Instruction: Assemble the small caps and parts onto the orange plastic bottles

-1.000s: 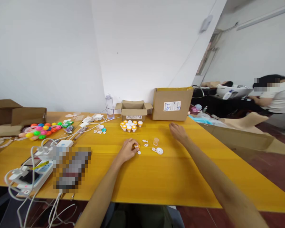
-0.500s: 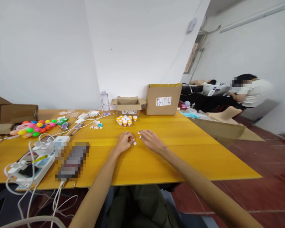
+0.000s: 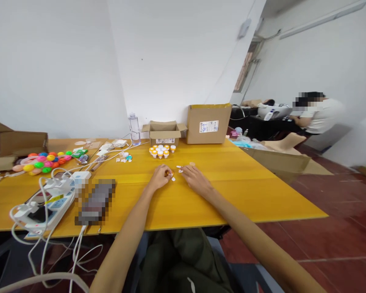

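Both my hands rest on the yellow table [image 3: 232, 191] near its middle. My left hand [image 3: 160, 176] pinches a small orange piece [image 3: 170, 173] between its fingertips. My right hand [image 3: 195, 178] lies palm down just to the right, fingers spread over small white parts [image 3: 179, 169]; whether it holds one is hidden. One tiny white piece [image 3: 173, 179] lies between the two hands. Behind them stands a cluster of small orange and white cups [image 3: 162, 150].
A small open carton [image 3: 164, 131], a bigger closed carton [image 3: 208, 123] and a water bottle [image 3: 134, 129] stand at the back. Coloured balls [image 3: 44, 160], a power strip with cables [image 3: 44, 203] and cartons fill the left. A seated person [image 3: 315, 114] works far right.
My right hand came back from the far right to the small parts beside my left hand. The view swung, so the table's right edge and the red floor show.
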`<state>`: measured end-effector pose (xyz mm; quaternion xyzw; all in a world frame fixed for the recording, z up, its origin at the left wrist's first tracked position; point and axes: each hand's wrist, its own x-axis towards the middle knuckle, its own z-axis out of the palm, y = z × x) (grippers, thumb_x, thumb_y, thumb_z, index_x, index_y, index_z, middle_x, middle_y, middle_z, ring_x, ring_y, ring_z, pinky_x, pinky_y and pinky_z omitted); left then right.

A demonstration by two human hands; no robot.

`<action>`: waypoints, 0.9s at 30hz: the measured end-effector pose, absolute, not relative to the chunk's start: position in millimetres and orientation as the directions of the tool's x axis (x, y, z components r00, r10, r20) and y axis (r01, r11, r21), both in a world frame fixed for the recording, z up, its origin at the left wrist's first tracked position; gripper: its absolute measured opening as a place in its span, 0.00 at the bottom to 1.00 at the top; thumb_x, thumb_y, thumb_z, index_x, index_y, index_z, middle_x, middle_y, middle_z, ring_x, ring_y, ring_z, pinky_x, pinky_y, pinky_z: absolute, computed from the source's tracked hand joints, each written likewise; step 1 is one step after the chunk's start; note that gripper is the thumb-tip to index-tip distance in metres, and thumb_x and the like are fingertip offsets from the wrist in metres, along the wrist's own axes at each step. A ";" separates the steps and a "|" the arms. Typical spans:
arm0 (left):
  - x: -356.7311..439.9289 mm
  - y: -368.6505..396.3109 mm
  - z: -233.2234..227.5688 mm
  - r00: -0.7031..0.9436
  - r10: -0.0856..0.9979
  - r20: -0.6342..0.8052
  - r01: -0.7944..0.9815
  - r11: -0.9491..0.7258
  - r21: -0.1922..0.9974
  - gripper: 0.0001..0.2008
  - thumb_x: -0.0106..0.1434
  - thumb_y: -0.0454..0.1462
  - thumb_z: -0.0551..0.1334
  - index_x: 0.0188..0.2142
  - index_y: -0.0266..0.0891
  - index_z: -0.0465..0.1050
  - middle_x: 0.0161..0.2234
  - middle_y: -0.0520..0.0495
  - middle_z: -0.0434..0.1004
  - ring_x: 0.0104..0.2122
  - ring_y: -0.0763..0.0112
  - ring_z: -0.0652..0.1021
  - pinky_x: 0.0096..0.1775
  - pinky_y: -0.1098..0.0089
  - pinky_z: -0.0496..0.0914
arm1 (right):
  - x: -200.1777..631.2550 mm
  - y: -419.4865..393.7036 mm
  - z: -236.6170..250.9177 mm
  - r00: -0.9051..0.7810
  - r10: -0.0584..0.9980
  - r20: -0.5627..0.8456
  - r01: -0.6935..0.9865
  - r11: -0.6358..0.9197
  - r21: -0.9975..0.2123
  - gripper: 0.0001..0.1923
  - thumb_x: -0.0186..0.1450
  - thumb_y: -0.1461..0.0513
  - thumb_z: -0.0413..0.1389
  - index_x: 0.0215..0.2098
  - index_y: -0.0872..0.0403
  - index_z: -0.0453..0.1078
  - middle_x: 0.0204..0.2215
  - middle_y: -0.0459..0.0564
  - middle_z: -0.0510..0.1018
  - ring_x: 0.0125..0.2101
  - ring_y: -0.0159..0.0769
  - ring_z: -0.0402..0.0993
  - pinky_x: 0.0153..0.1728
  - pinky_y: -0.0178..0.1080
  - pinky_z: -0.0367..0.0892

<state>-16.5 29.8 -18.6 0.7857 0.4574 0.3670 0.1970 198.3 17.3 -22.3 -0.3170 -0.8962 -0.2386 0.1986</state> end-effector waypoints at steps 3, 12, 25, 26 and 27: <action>-16.6 30.3 -17.4 0.310 0.863 0.400 0.571 -0.505 0.647 0.05 0.57 0.30 0.62 0.28 0.40 0.73 0.31 0.49 0.75 0.36 0.67 0.75 0.45 0.65 0.70 | 198.7 18.1 -22.6 -0.686 0.486 0.542 0.686 0.681 0.258 0.15 0.68 0.72 0.50 0.45 0.55 0.75 0.46 0.57 0.78 0.47 0.42 0.72 0.48 0.45 0.69; -17.4 29.7 -14.4 0.317 0.864 0.393 0.574 -0.504 0.645 0.04 0.57 0.31 0.62 0.28 0.40 0.72 0.32 0.49 0.76 0.36 0.67 0.75 0.45 0.64 0.70 | 197.6 17.3 -23.4 -0.572 0.542 0.616 0.758 0.637 0.142 0.10 0.71 0.66 0.50 0.39 0.54 0.75 0.38 0.55 0.78 0.41 0.42 0.73 0.43 0.43 0.70; -16.6 28.2 -13.4 0.245 0.883 0.400 0.505 -0.468 0.725 0.03 0.58 0.33 0.63 0.33 0.41 0.73 0.33 0.51 0.77 0.33 0.70 0.75 0.39 0.68 0.72 | 196.3 11.2 -21.8 -0.487 0.551 0.678 0.779 0.625 0.051 0.15 0.73 0.64 0.46 0.40 0.51 0.74 0.38 0.53 0.79 0.41 0.42 0.73 0.42 0.43 0.68; -16.8 28.7 -13.7 0.241 0.887 0.394 0.498 -0.462 0.734 0.02 0.58 0.34 0.63 0.33 0.41 0.73 0.32 0.51 0.77 0.32 0.70 0.75 0.38 0.69 0.72 | 196.6 11.3 -22.5 -0.479 0.554 0.681 0.783 0.620 0.046 0.14 0.72 0.64 0.46 0.40 0.50 0.74 0.38 0.53 0.79 0.42 0.42 0.73 0.42 0.43 0.68; -17.1 29.4 -14.0 0.241 0.890 0.388 0.492 -0.456 0.742 0.02 0.59 0.35 0.64 0.33 0.41 0.73 0.31 0.51 0.77 0.32 0.70 0.75 0.38 0.69 0.72 | 196.9 11.7 -23.2 -0.471 0.557 0.684 0.787 0.615 0.041 0.14 0.72 0.64 0.46 0.41 0.50 0.74 0.38 0.53 0.79 0.42 0.42 0.73 0.42 0.43 0.68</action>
